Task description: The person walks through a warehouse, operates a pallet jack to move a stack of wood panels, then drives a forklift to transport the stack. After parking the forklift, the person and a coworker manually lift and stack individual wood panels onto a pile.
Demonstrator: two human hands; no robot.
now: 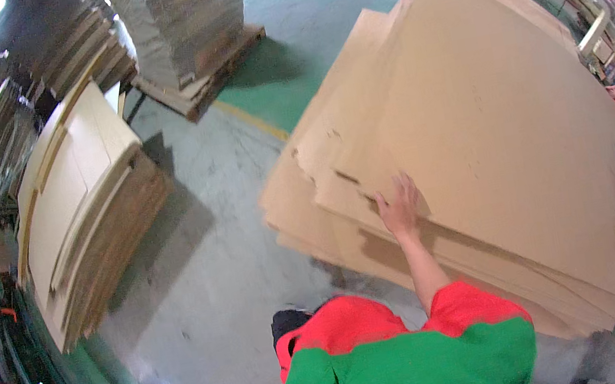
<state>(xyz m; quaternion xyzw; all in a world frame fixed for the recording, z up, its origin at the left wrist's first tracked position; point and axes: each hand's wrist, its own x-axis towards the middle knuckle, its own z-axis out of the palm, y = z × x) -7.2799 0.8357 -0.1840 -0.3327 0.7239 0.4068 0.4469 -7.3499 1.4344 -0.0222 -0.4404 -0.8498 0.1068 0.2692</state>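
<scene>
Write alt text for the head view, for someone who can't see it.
The person's open right hand is at the edge of a large stack of brown cardboard sheets. Another stack and a grey pallet load stand to the left.

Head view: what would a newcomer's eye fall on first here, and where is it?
A big stack of brown cardboard sheets fills much of the right side. The open right hand lies over its near edge. Vivid red-and-green clothing stands out at bottom centre.

Right hand [400,213] spread over stacked cardboard sheets [484,105].
</scene>
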